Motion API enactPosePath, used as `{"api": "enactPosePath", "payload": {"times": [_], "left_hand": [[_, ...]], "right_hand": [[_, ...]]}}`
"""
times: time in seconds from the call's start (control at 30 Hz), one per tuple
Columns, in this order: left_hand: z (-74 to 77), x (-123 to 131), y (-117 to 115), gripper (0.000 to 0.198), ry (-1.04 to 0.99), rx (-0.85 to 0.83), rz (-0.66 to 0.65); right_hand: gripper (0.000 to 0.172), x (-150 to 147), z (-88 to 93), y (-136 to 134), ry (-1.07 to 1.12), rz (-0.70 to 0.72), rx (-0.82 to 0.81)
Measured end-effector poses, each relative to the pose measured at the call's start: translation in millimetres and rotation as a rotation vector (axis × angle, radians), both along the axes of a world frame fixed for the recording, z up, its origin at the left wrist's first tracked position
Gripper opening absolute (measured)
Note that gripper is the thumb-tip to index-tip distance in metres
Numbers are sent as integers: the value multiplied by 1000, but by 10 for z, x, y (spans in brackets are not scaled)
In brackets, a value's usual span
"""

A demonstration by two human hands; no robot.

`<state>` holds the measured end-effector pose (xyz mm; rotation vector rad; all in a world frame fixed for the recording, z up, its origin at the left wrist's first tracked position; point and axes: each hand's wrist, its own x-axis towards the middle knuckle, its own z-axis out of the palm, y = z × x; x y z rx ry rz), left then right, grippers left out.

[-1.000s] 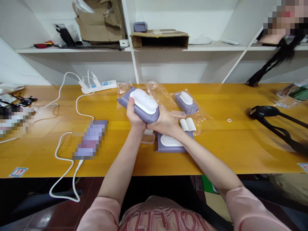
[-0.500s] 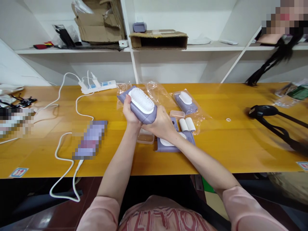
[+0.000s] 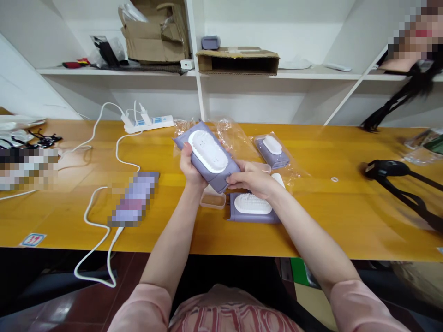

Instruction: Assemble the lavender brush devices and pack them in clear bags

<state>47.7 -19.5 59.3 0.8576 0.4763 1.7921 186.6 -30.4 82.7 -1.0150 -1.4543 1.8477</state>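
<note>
Above the table, both hands hold a lavender case (image 3: 218, 179) with a white oval bristled pad (image 3: 208, 151) facing up. My left hand (image 3: 192, 169) is wrapped round its left side, thumb on top by the pad. My right hand (image 3: 254, 180) grips the lower right corner with bent fingers. Beneath the right wrist, a second lavender case (image 3: 237, 216) with a similar white bristled pad (image 3: 253, 204) lies on the table, partly covered. A shallow clear plastic box (image 3: 212, 201) sits just left of it. A white piece (image 3: 278, 180) shows partly behind my right hand.
Behind lies a third lavender case (image 3: 276, 159) in clear plastic wrapping. A charging phone (image 3: 135, 198) and a power strip (image 3: 152, 123) with white cables are at left. A black strapped item (image 3: 387, 169) lies right. A cardboard box (image 3: 238, 62) rests on the shelf.
The held case has been tilted so its pad faces me more. My right hand has shifted from the case's side to its lower right corner. The view has swung slightly left.
</note>
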Motion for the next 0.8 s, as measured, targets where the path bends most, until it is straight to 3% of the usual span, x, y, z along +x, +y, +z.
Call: {"api": "enactPosePath", "payload": {"times": [0.13,0.33,0.6,0.8], "left_hand": [[13,13,-32,60,-18,-24,-9],[24,6,-82,65,116,3,15],[61,29,-148,58,-22,-16,-35],[34,21,-201,55,-33,5,8]], "right_hand": [[26,28,-19,-31,15,-18,20],[32,64,-49,-19,38,37,44],[38,34,-88,-48,104,0,79],[34,4,-109,-68,112,-5,155]]}}
